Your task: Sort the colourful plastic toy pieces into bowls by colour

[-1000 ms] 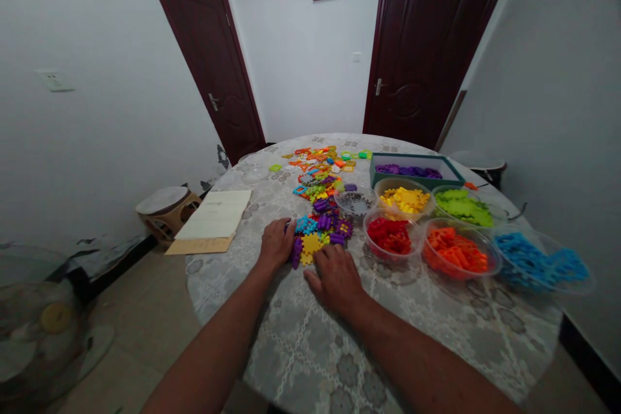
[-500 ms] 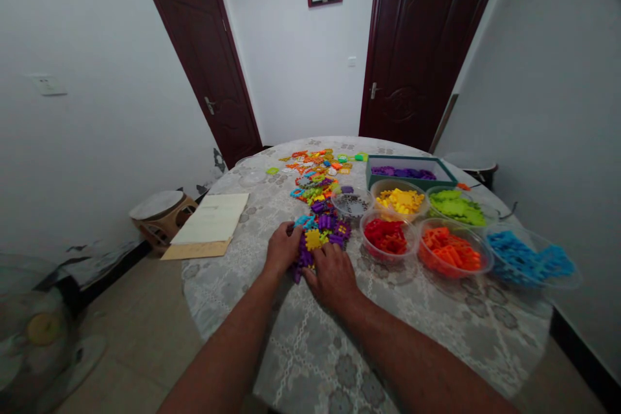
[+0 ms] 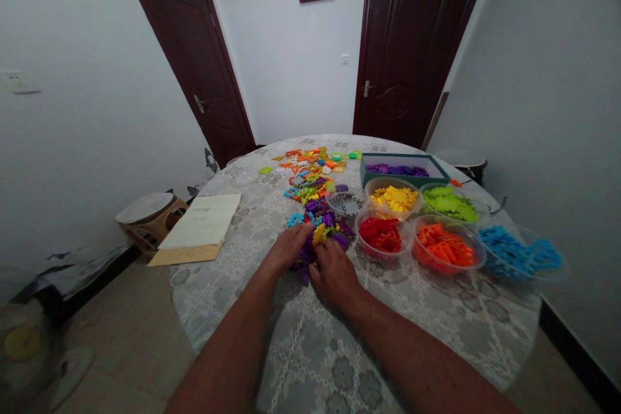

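Spreading across most of our view, the desk [image 3: 208, 291] carries everything we handle. Beyond the bowls stands a dark green box [image 3: 439, 179] with purple pieces in it. To our left lies an open paper booklet [image 3: 201, 223].

On our right, five clear bowls each hold one colour: the blue bowl [image 3: 560, 275], the orange bowl [image 3: 444, 270], the red bowl [image 3: 381, 255], the yellow bowl [image 3: 420, 204] and the lime bowl [image 3: 478, 210]. A sixth, the grey bowl [image 3: 363, 204], holds small dark bits. That much looks parted by colour, as we judge it; a long mixed heap [image 3: 310, 193] lies loose on the desk, stretching away from our hands, so plenty sits outside the bowls. We cannot count what is left.

Our left hand [image 3: 291, 246] curls over the near end of the heap, its grip partly closed against purple pieces [image 3: 305, 262]. Our right hand [image 3: 337, 272] bends in from the other side, fingers half curled beside a small yellow piece [image 3: 319, 234]. Whether either grip has a piece pinched, we cannot tell, since the fingers hide it.
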Action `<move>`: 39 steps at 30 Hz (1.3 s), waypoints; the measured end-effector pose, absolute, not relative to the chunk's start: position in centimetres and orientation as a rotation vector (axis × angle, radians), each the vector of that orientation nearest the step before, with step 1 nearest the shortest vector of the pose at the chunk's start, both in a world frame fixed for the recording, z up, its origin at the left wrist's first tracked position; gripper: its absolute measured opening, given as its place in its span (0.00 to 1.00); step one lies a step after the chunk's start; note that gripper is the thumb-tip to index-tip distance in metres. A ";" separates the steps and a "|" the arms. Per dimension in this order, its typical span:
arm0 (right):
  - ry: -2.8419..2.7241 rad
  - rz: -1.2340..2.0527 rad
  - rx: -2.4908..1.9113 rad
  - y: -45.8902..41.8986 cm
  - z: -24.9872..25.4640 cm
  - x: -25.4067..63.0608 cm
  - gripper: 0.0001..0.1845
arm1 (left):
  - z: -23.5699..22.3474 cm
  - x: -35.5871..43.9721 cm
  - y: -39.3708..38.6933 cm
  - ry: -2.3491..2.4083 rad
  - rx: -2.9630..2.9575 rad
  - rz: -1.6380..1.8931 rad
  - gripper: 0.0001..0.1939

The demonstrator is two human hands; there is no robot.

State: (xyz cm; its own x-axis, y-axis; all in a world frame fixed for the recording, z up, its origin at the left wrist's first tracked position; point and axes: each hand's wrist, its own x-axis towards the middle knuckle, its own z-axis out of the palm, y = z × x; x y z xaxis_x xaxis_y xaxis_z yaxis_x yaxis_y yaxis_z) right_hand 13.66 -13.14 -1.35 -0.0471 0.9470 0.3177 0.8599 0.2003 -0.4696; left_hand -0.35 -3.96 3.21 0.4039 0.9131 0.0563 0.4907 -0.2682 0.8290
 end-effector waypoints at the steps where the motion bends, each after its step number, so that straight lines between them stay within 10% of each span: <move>1: -1.928 0.207 -1.665 -13.1 -1.4 13.7 0.13 | 3.2 -0.3 -3.9 1.201 1.923 0.692 0.26; 7: -1.928 0.236 -1.562 -12.5 -2.5 13.9 0.22 | 2.4 0.8 -3.5 1.438 2.051 0.557 0.33; 22: -1.885 0.065 -1.639 -12.6 -2.4 15.0 0.06 | 1.5 -1.3 -3.2 0.997 1.184 0.935 0.25; 39: -1.398 0.287 -1.381 -13.1 -1.0 15.8 0.23 | 1.1 -4.3 -3.4 0.545 0.949 0.651 0.27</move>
